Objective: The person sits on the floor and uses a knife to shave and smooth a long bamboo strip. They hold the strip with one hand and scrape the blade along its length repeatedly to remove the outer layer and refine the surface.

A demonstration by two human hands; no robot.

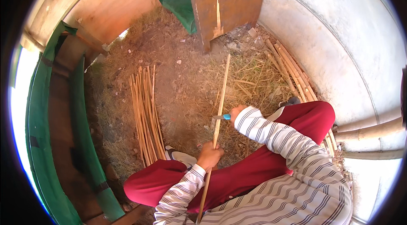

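Observation:
My left hand (pixel 210 156) is wrapped round a long, pale strip of bamboo (pixel 222 95), just above my lap. The strip slants from near my waist up and away from me, its far end above the ground. In my right hand (pixel 238 113) is a knife (pixel 222 117) with a light-blue handle. Its short blade points left and lies across the strip, a little beyond my left hand; whether the edge bites into the strip cannot be told. My right fingers are partly hidden behind the sleeve and handle.
Left of my knees, a bundle of thin bamboo strips (pixel 145 115) lies on the dirt. Longer bamboo poles (pixel 295 69) run along the pale wall (pixel 335 38) at right. A wooden cabinet (pixel 237 0) stands ahead, and a green-edged bench (pixel 87 140) lines the left side.

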